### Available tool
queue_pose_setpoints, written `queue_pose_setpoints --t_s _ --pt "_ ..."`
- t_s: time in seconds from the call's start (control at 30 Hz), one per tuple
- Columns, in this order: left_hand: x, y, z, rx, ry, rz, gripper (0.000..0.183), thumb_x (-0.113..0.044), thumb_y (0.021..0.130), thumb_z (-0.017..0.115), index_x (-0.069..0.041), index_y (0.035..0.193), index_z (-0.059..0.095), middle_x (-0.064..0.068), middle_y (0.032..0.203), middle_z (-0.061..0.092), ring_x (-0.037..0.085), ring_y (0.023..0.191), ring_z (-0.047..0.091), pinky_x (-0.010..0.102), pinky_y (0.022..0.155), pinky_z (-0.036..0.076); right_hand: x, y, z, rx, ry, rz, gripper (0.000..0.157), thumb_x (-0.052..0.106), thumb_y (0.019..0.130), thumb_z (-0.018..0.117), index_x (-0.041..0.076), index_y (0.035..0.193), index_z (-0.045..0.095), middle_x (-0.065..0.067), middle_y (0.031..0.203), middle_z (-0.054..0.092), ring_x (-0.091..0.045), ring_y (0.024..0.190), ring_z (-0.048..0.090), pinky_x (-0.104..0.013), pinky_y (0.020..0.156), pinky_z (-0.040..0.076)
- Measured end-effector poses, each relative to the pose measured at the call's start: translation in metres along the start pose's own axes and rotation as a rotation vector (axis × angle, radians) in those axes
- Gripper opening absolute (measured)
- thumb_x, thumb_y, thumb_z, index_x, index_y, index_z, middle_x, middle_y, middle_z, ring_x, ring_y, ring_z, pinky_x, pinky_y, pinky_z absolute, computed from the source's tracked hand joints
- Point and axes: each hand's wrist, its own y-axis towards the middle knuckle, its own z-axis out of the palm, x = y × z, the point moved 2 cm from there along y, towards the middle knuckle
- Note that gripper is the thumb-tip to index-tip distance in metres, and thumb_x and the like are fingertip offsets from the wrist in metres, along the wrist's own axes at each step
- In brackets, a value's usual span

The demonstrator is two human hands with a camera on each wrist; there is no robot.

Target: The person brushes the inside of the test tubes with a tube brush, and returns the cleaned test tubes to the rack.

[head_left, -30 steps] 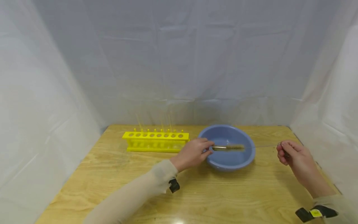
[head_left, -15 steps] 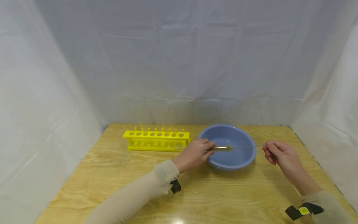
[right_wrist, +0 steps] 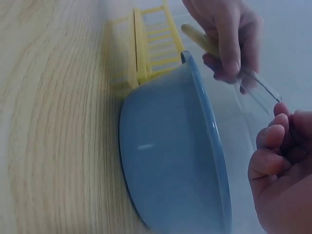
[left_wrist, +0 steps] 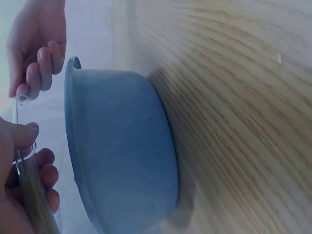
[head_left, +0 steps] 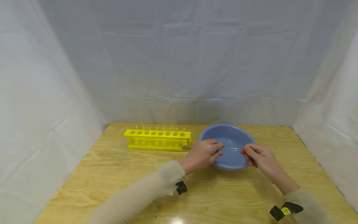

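Observation:
Over the blue basin (head_left: 236,161), my left hand (head_left: 199,154) grips a clear glass test tube (head_left: 230,149) lying roughly level, its mouth toward the right. Inside the tube sits a test tube brush; its tan bristles (left_wrist: 34,200) fill the closed end, which sticks out left past the left hand in the head view. Its thin twisted wire (right_wrist: 265,88) runs along the tube toward the mouth. At that mouth my right hand (head_left: 260,157) pinches the end of the wire, its fingertips close to the glass rim. The curled fingers hide the wire's end.
A yellow test tube rack (head_left: 158,134) with a row of holes and pegs stands left of the basin, its right end near the left hand. Several thin clear sticks rise behind it. White sheeting (head_left: 179,62) walls in the wooden table (head_left: 218,196) at the back and sides.
My right hand has moved left toward the left hand, pushing the brush from the tube's mouth side deep into its closed end. The left hand has shifted slightly right.

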Motion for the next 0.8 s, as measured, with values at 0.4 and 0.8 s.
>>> queue_pose_setpoints --t_s 0.4,0.8 --pt "-0.004 0.002 -0.004 0.026 -0.019 -0.011 0.027 -0.028 0.102 0.06 -0.015 0.125 0.067 0.0 0.108 0.071 0.01 0.091 0.065 0.022 0.081 0.053 0.009 -0.003 0.001 -0.048 -0.038 -0.005 0.03 0.024 0.106 0.053 -0.002 0.101 0.067 -0.002 0.071 0.057 -0.016 0.055 0.048 -0.032 0.049 0.04" --pt "-0.001 -0.004 -0.002 0.04 -0.113 -0.021 0.027 -0.026 0.103 0.06 -0.013 0.125 0.066 0.001 0.112 0.071 0.006 0.09 0.065 0.015 0.079 0.052 0.007 -0.01 -0.006 -0.241 -0.566 -0.712 0.017 0.002 0.087 0.074 0.003 0.104 0.072 0.007 0.078 0.055 0.002 0.064 0.044 -0.011 0.055 0.036"
